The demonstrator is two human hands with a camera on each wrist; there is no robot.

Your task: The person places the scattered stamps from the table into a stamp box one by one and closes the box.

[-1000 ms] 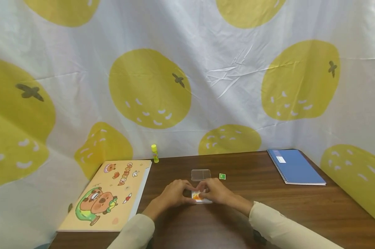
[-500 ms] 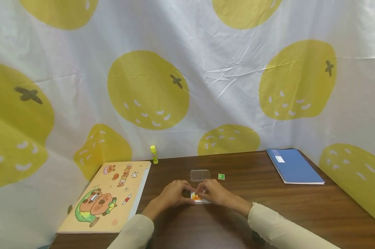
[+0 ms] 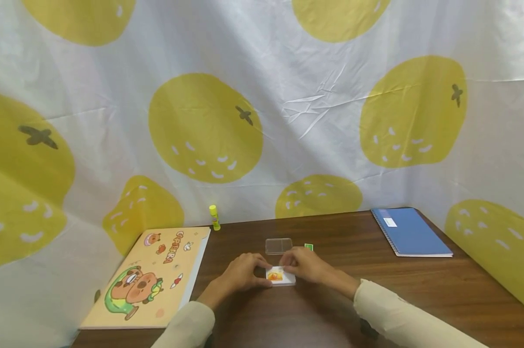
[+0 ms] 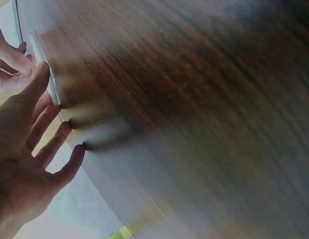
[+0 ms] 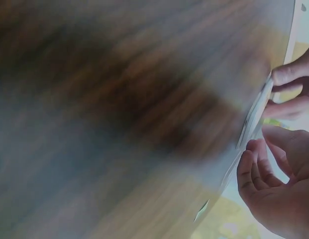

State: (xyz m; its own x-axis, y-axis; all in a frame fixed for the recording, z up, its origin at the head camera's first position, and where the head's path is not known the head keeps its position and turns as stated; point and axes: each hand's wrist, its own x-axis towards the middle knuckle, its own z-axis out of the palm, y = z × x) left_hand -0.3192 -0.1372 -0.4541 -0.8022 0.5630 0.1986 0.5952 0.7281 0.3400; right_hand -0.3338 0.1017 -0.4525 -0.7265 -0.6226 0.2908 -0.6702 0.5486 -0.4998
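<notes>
In the head view a small white card (image 3: 290, 277) with an orange picture lies on top of a thin flat stack or case on the table. My left hand (image 3: 243, 271) holds it at the left end, thumb on the near edge and forefinger on the far edge. My right hand (image 3: 307, 265) is at its far right corner, fingers loosely bent, with nothing seen between them. The right wrist view shows the right hand (image 5: 281, 184) close to the end of the flat stack (image 5: 255, 117); contact is hard to tell.
Behind the hands lies a clear plastic lid (image 3: 278, 246). A green-bordered small card (image 3: 309, 247) is partly covered by the right hand. A yellow glue stick (image 3: 215, 218) stands at the back; a capybara folder (image 3: 157, 275) lies left, a blue spiral notebook (image 3: 411, 232) right.
My right hand has drawn back from above the card toward its far right corner, uncovering more of the card and picture. The left hand has kept its hold.
</notes>
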